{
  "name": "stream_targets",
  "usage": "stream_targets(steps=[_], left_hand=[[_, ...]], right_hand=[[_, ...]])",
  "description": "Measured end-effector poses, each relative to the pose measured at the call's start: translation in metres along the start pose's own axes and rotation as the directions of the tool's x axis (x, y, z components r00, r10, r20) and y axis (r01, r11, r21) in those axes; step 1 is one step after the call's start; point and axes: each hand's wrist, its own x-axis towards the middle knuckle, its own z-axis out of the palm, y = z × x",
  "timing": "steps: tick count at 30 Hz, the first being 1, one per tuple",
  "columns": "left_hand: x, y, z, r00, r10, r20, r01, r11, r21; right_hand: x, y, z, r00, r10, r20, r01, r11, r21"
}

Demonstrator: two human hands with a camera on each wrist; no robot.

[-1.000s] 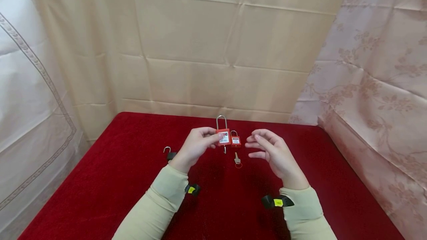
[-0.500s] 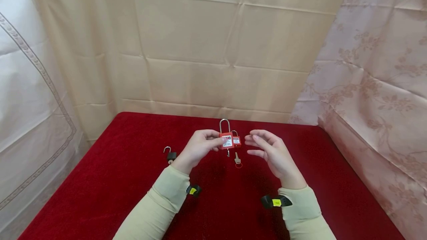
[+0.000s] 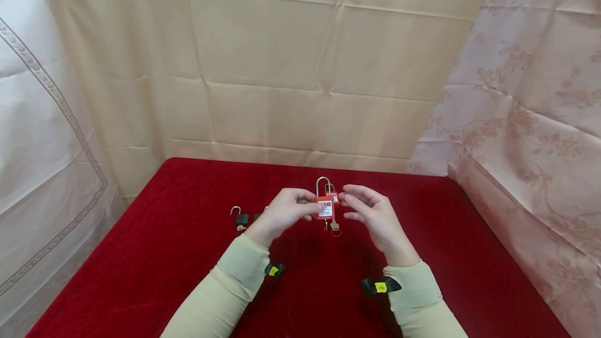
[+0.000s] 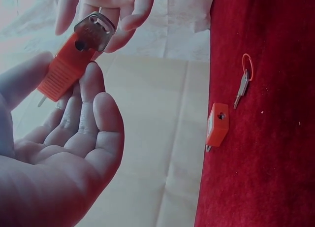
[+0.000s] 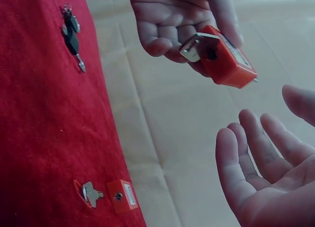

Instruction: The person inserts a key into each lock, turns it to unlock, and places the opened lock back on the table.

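Note:
My left hand (image 3: 285, 214) pinches a red padlock (image 3: 325, 208) with a white label between thumb and fingers, its long shackle pointing up. A metal key (image 4: 96, 32) sits at the underside of this padlock in the left wrist view. My right hand (image 3: 375, 219) is just to the right, fingers loosely bent, holding nothing; the right wrist view shows a gap between it and the padlock (image 5: 227, 59). Behind the held padlock, a second red padlock (image 4: 217, 125) lies on the red cloth, with a loose key on a red ring (image 4: 247, 67) near it.
A black padlock (image 3: 241, 219) with its shackle raised lies left of my left hand, and another dark item (image 3: 256, 217) is partly hidden behind that hand. The red cloth (image 3: 164, 254) covers the table; beige and patterned curtains hang around it.
My left hand has carried the padlock right and slightly down, now partly covering the second red padlock. The right hand has shifted left, closer to it. More of the black padlock shows.

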Motion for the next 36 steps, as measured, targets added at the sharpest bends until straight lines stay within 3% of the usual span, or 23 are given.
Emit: stream_targets(steps=[7, 15, 36], left_hand=[[-0.001, -0.001, 0.001, 0.998, -0.009, 0.063, 0.006, 0.998, 0.058], [0.000, -0.005, 0.001, 0.992, -0.015, 0.126, 0.007, 0.998, 0.068], [0.001, -0.009, 0.007, 0.988, -0.022, 0.156, 0.011, 0.997, 0.074]], right_hand=[[0.002, 0.005, 0.003, 1.000, 0.004, -0.028, -0.005, 1.000, -0.019], [0.003, 0.009, 0.007, 1.000, 0.030, 0.005, -0.030, 0.998, -0.052], [0.005, 0.015, 0.014, 0.998, 0.048, -0.038, -0.049, 0.998, -0.047]])
